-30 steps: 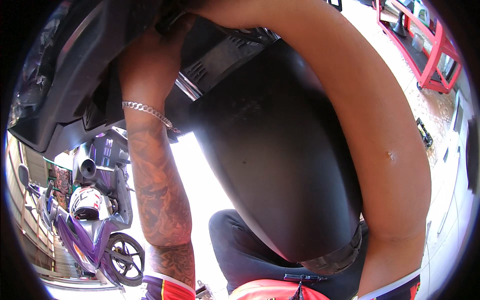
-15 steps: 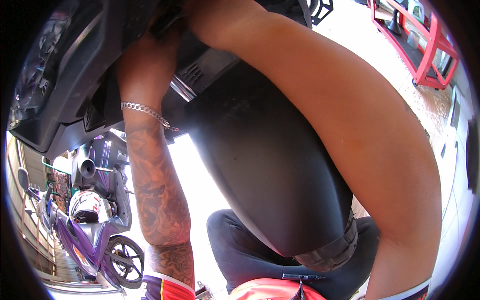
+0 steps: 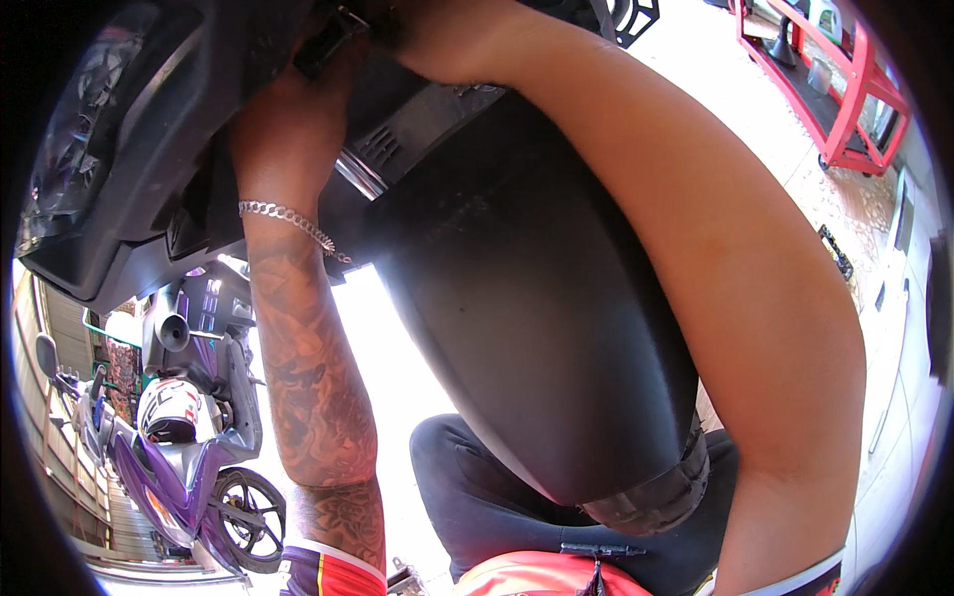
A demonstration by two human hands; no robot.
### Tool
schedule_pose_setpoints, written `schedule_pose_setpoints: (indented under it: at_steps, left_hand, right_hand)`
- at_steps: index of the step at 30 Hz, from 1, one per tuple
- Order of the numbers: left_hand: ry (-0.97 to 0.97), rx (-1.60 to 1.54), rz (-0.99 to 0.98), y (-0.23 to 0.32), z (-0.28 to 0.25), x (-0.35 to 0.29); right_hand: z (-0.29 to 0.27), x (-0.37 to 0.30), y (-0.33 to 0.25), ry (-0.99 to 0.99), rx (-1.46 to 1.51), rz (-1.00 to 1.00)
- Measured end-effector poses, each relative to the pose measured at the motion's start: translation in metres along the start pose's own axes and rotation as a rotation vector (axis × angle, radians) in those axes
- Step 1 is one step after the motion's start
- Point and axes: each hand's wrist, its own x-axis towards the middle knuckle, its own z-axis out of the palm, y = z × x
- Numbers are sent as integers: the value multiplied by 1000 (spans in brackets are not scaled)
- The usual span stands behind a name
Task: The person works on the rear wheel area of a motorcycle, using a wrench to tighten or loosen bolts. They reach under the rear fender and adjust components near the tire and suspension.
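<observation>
- The black mudguard (image 3: 537,298) fills the middle, its long axis running from upper centre down toward the lap; the tyre (image 3: 651,505) shows past its lower end, between the knees.
- Black bodywork (image 3: 149,159) takes up the upper left, slanting over the left wrist, with a clear, lens-like part at its outer edge.
- The right hand (image 3: 437,45) comes from the right, its forearm arching over the mudguard, and reaches the dark recess beside the bodywork at the top. Its fingers are lost in shadow; how far they are open, or what they grip, I cannot tell.
- The left hand (image 3: 293,119) points almost straight up into the same recess, left of the mudguard. Its fingers are also hidden, so their opening and hold cannot be told.
- A purple motorbike (image 3: 164,477) stands well apart at lower left, and a red trolley (image 3: 855,129) at upper right.
- A silver tube (image 3: 360,175) slants between the left wrist and the mudguard's upper end.
- The small dark part (image 3: 333,42), bright along one edge, lies just beyond the left hand and left of the right. Its long axis tilts from lower left to upper right; the left hand looks nearer, though contact is unclear.
- A chain bracelet (image 3: 286,216) circles the left wrist.
</observation>
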Motion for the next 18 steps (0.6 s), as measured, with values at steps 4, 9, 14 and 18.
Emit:
schedule_pose_setpoints:
  at_steps: [4, 9, 14, 18]
  left_hand:
    - [-23, 49, 27, -10, -1, 3]
    - [-24, 81, -1, 6, -6, 1]
    - [-31, 121, -25, 12, -6, -1]
    - [8, 79, 63, 1, -4, 0]
  right_hand:
    - [-1, 1, -2, 145, 527, 328]
    - [-15, 4, -11, 170, 868, 450]
    - [-27, 7, -17, 186, 1121, 521]
    - [-41, -1, -25, 190, 1290, 509]
